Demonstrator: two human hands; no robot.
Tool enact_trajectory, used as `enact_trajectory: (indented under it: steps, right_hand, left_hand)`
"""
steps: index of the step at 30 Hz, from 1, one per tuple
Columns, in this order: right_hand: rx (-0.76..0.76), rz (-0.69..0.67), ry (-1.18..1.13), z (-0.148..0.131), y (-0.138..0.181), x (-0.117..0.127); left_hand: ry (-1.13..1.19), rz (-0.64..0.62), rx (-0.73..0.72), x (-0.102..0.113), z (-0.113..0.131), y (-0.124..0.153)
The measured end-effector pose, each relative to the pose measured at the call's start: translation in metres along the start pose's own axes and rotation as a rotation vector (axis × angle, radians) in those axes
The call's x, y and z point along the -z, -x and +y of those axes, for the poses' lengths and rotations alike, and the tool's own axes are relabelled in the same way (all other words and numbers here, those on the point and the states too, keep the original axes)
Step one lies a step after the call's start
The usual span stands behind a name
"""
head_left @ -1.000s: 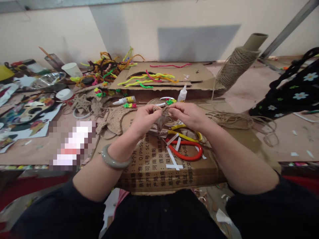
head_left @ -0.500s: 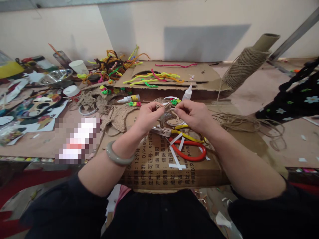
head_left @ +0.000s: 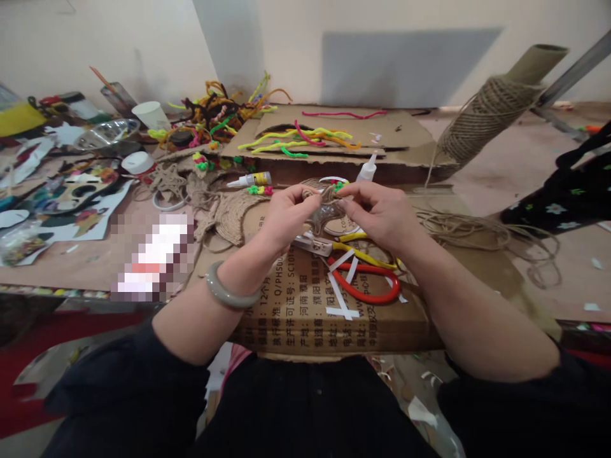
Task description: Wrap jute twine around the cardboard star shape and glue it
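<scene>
Both hands meet over a flat cardboard sheet (head_left: pixel 305 305) on the table. My left hand (head_left: pixel 286 213), with a grey-green bangle on its wrist, pinches the left side of a small star-shaped piece wrapped in jute twine (head_left: pixel 323 213). From the right, my right hand (head_left: pixel 377 210) pinches the same twine star at its top. The star hangs a little above the cardboard. Under the hands lie red-handled scissors (head_left: pixel 365 286), yellow-handled scissors (head_left: pixel 367 254) and white paper strips (head_left: pixel 341 299).
A big twine spool (head_left: pixel 482 117) leans at the right, loose twine (head_left: pixel 468 229) trailing from it. Two glue bottles (head_left: pixel 251 180) (head_left: pixel 367 168), woven twine mats (head_left: pixel 224 216), pipe cleaners (head_left: pixel 300 141) on cardboard, a paper cup (head_left: pixel 150 114), and coloured paper cut-outs (head_left: pixel 71 197) lie about. A black flowered bag (head_left: pixel 568 191) sits right.
The hands with the twine star have risen slightly and shifted right in the view as the camera tilted; the fingers keep working at the star's top.
</scene>
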State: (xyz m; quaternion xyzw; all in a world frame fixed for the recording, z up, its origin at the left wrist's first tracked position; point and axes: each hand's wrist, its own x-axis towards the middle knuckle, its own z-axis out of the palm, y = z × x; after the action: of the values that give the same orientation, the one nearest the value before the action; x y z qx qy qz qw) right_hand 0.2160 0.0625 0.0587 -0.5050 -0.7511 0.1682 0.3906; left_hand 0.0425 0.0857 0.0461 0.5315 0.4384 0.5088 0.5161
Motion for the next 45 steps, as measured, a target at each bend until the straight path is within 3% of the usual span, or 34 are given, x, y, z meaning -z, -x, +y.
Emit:
enact_trajectory:
  steps: [12,26,33,45]
  right_hand:
    - [0.088,0.037,0.211,-0.0022,0.0048,0.0015]
    - [-0.001,0.1,0.213,-0.0031,0.0044,-0.0038]
    - [-0.02,0.108,0.143,-0.0007,0.0042,-0.0062]
    - [-0.102,-0.086,-0.098,-0.0028,-0.0044,-0.0034]
  left_hand:
    - [-0.053,-0.063,0.011,-0.0008,0.0009,0.0019]
    - [-0.068,-0.211,0.005,0.0012,-0.0036,0.0031]
    - [-0.123,-0.161,-0.012,-0.0007,-0.0008,0.0047]
    - [-0.139,-0.189,-0.021,0.0009,-0.0038,0.0036]
